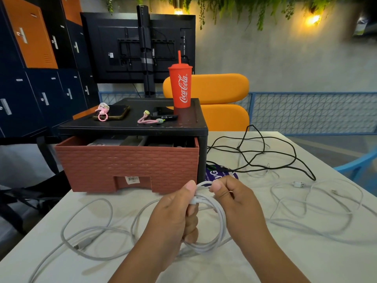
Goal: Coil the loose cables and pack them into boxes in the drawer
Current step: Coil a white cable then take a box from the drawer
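White table (265, 262): in front of brick drawer (126, 166), your left hand (173, 217) grips white cable coil (216, 227), few loops done, long tail loose. Your right hand (234, 205) pinches top loop. Right of drawer, black cable (265, 158), thin white cable (316, 203) uncoiled.

The brick-patterned red-brown plastic drawer (126, 162) is only partly out, so the black plastic shelf unit (132, 127) above it hides most of its dark contents. The barcode sticker (132, 179) on its front is too small to read. The purple printed packet (212, 173) shows only "YG". The left grip (173, 217) covers part of the coiled white cable (219, 217). The right edge cuts off the blue plastic chair (359, 166).
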### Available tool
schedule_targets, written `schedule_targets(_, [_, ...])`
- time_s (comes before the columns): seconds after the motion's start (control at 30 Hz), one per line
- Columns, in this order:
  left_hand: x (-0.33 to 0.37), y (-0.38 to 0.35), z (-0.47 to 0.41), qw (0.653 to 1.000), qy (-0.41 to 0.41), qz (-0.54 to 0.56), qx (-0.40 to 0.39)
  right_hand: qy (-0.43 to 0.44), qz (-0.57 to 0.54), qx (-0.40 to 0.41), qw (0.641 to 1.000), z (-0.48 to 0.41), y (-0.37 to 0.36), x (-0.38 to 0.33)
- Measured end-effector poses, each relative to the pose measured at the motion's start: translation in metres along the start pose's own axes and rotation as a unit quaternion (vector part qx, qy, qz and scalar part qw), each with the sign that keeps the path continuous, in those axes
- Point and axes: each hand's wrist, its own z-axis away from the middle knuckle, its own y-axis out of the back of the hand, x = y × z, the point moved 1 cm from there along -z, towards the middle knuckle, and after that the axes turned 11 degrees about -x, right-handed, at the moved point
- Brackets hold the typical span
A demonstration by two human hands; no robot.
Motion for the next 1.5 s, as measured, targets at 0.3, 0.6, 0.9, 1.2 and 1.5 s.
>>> schedule_targets(0.3, [-0.003,0.005,-0.004,0.997,-0.044,-0.054,0.041,-0.086,-0.238,-0.08,0.964,0.004,-0.001,-0.015])
schedule_targets(0.6, [-0.007,0.006,-0.005,0.988,-0.078,-0.094,0.091,-0.1,-0.275,-0.111,0.95,0.004,-0.001,-0.016])
schedule_targets(0.9, [-0.005,0.008,-0.004,0.976,-0.115,-0.099,0.155,-0.058,0.005,-0.096,0.994,0.011,-0.016,-0.016])
schedule_targets(1.2, [-0.007,0.015,-0.004,0.949,-0.168,-0.153,0.219,-0.105,0.02,-0.168,0.98,0.011,-0.018,-0.018])
schedule_targets(1.5, [-0.002,0.025,-0.005,0.928,-0.18,-0.174,0.276,-0.015,-0.016,-0.195,0.981,0.012,-0.006,-0.023])
